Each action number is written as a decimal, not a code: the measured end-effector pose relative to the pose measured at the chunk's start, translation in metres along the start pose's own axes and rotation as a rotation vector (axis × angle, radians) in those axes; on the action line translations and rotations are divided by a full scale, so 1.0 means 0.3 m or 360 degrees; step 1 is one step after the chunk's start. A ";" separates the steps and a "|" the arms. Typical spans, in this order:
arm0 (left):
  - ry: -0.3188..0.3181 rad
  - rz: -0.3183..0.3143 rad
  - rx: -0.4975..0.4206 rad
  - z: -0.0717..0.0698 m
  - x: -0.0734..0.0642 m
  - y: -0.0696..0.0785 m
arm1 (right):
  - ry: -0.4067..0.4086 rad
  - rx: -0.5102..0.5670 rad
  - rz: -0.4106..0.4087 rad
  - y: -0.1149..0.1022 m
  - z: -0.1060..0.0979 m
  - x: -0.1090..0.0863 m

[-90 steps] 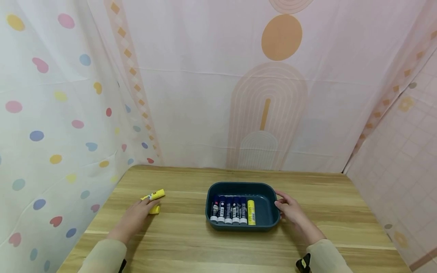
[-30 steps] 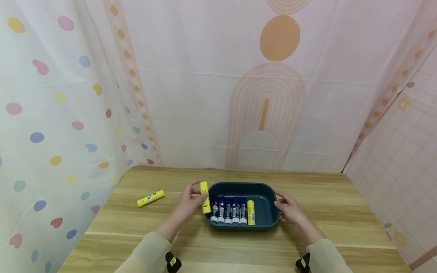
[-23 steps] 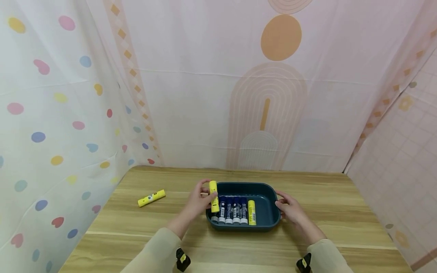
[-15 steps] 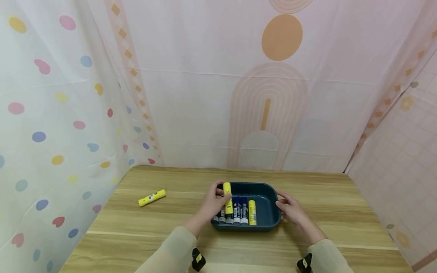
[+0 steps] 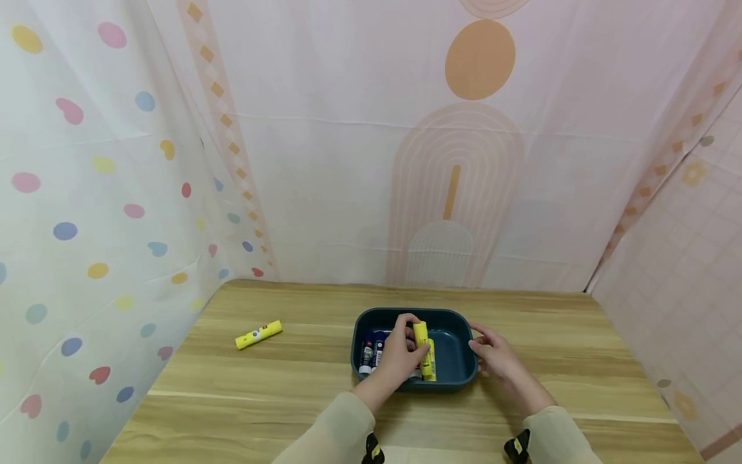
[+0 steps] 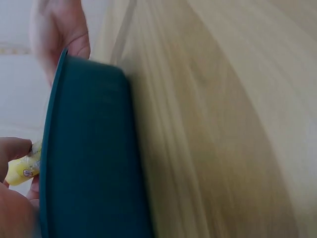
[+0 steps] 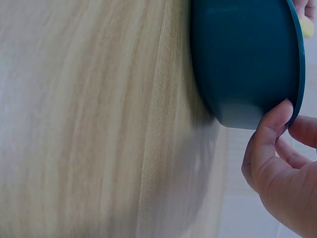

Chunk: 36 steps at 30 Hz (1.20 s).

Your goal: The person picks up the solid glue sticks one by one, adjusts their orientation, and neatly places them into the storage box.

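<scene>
My left hand [image 5: 397, 353] pinches a yellow glue stick [image 5: 420, 334] over the dark teal plastic box [image 5: 455, 351]. Behind that stick, another yellow glue stick [image 5: 432, 368] lies in the box, partly covered. Dark blue glue sticks with white ends, such as the blue glue stick [image 5: 366, 356] at the left, lie side by side there, several hidden by the left hand. In the right wrist view, my right hand [image 7: 285, 173] holds the box's right end, fingertips against the outer wall and thumb at the rim. The left wrist view shows the held yellow stick [image 6: 24, 167] beyond the rim.
One more yellow glue stick [image 5: 258, 335] lies slanted on the wooden table [image 5: 278, 399], left of the box. Patterned curtains [image 5: 324, 193] hang behind the table and along both sides.
My left hand picked up a yellow glue stick from the left of the table and carried it rightward over the box, lower now beside the other yellow stick. The right hand stays on the box.
</scene>
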<state>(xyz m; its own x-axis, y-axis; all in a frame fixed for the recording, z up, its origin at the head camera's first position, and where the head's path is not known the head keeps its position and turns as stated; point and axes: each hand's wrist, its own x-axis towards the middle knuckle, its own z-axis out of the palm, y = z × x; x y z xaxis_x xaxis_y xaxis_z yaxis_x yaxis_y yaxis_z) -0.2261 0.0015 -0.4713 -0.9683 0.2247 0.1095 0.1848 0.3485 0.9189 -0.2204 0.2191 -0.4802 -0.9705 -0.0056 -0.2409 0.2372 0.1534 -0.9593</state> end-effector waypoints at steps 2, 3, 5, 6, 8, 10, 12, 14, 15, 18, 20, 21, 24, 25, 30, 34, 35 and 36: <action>-0.0011 0.0015 0.0017 0.020 -0.005 0.005 | 0.0001 -0.0006 0.0002 -0.001 0.001 0.000; -0.0020 0.0017 0.0027 0.030 -0.006 0.007 | 0.0001 -0.0012 0.0000 -0.001 0.001 0.001; -0.0044 0.0029 0.0032 0.046 -0.008 0.014 | 0.0005 -0.0017 -0.0005 -0.002 0.002 0.001; -0.0057 0.0023 0.0040 0.054 -0.009 0.017 | 0.0012 -0.0018 -0.0007 -0.003 0.002 0.000; -0.0079 0.0014 0.0064 0.068 -0.008 0.025 | 0.0016 -0.0022 -0.0014 -0.004 0.002 0.000; -0.0101 0.0013 0.0070 0.079 -0.005 0.034 | 0.0015 -0.0025 -0.0020 -0.005 0.001 -0.001; -0.0119 0.0001 0.0081 0.089 -0.001 0.041 | 0.0009 -0.0030 -0.0025 -0.006 0.000 -0.001; -0.0137 0.0004 0.0100 0.098 0.005 0.046 | -0.0001 -0.0032 -0.0024 -0.006 -0.001 0.000; -0.0147 0.0005 0.0108 0.102 0.007 0.048 | -0.0005 -0.0035 -0.0024 -0.006 -0.001 0.000; -0.0169 0.0015 0.0177 0.112 0.013 0.048 | -0.0012 -0.0040 -0.0014 -0.006 -0.002 0.000; -0.0173 0.0012 0.0234 0.117 0.014 0.049 | -0.0014 -0.0043 -0.0011 -0.006 -0.003 -0.001; -0.0171 0.0013 0.0256 0.119 0.013 0.049 | -0.0020 -0.0046 -0.0014 -0.006 -0.003 -0.001; -0.0151 -0.0002 0.0351 0.126 0.012 0.049 | -0.0027 -0.0043 -0.0018 -0.006 -0.004 -0.003; -0.0140 -0.0007 0.0389 0.128 0.012 0.049 | -0.0032 -0.0044 -0.0020 -0.007 -0.004 -0.003; -0.0048 0.0009 0.0633 0.141 0.019 0.052 | -0.0025 -0.0034 -0.0004 -0.009 -0.002 -0.005; 0.0021 0.0004 0.0841 0.150 0.033 0.044 | -0.0015 -0.0017 -0.0010 -0.006 0.000 -0.005; 0.0028 0.0000 0.0890 0.152 0.037 0.039 | -0.0013 -0.0012 -0.0014 -0.005 0.000 -0.005; 0.0029 -0.0008 0.0935 0.154 0.040 0.034 | -0.0013 -0.0011 -0.0021 -0.004 0.000 -0.005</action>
<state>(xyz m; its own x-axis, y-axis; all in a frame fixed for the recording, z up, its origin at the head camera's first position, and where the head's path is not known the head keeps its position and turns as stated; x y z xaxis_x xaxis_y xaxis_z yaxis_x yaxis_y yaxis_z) -0.2282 0.0498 -0.4781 -0.9712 0.2079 0.1166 0.2373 0.7966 0.5560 -0.2194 0.2189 -0.4789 -0.9731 -0.0158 -0.2297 0.2243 0.1603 -0.9613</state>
